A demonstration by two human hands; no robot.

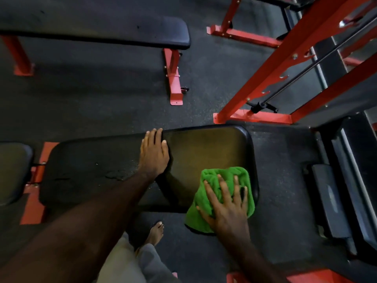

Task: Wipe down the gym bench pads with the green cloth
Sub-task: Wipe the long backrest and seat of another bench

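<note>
Three black bench pads show in the head view. The largest is the near bench pad (pixel 208 152), running left to right across the middle, its surface scuffed and cracked on the left half. A second bench pad (pixel 114 29) lies across the top left on red legs, well apart from the first. A third pad (pixel 12 170) is cut off at the left edge, just beside the near pad's left end. One red rack frame (pixel 289 64) rises at the upper right, with its base plate just beyond the near pad's far right corner. One dark rubber floor (pixel 102 94) lies under everything.

There are two hands and one cloth. The left hand (pixel 154 153) lies flat on the near pad's far side, palm down, fingers together and reaching the far edge; it holds nothing. The right hand (pixel 225 207) is spread wide, fingers fanned, pressing down on the green cloth (pixel 214 178). The cloth is bunched on the near right corner of the pad, and part of it hangs over the near edge. The cloth sits under the right hand and well apart from the left.

One bare foot (pixel 156 233) stands on the floor below the pad's near edge, between the two forearms.
</note>
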